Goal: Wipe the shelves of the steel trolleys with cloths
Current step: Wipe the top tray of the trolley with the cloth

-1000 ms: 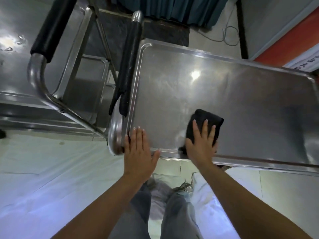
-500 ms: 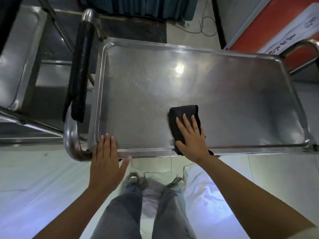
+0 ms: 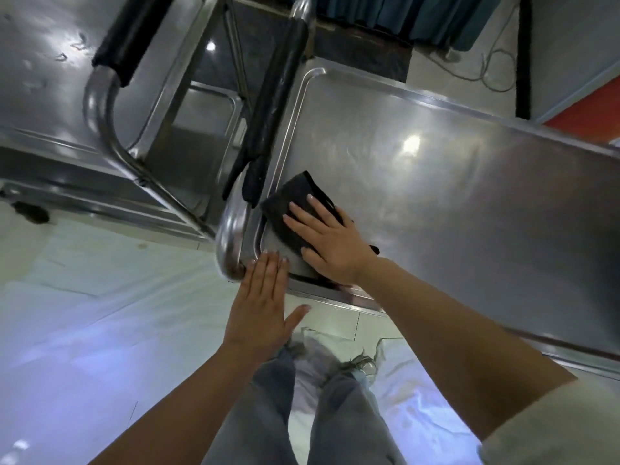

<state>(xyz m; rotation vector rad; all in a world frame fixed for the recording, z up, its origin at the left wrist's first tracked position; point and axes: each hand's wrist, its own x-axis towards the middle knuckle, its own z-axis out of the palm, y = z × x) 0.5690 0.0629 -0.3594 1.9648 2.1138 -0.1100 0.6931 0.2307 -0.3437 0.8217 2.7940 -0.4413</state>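
A steel trolley's top shelf (image 3: 436,182) fills the right and middle of the head view. A folded black cloth (image 3: 290,204) lies at the shelf's near left corner. My right hand (image 3: 327,241) presses flat on the cloth, fingers spread and pointing up-left. My left hand (image 3: 265,303) rests flat with fingers apart on the shelf's near corner rim, beside the curved steel handle (image 3: 231,236), and holds nothing. The handle's black grip (image 3: 275,109) runs along the shelf's left edge.
A second steel trolley (image 3: 50,78) with a black-gripped handle (image 3: 131,35) stands close on the left, its lower shelf (image 3: 201,129) visible between the two. White sheeting (image 3: 100,313) covers the floor under my legs. A dark curtain (image 3: 402,15) and a cable (image 3: 486,72) are behind.
My right hand has slid the cloth left along the shelf, from the near middle to the near left corner. My left hand stays on the corner rim. The view has tilted.
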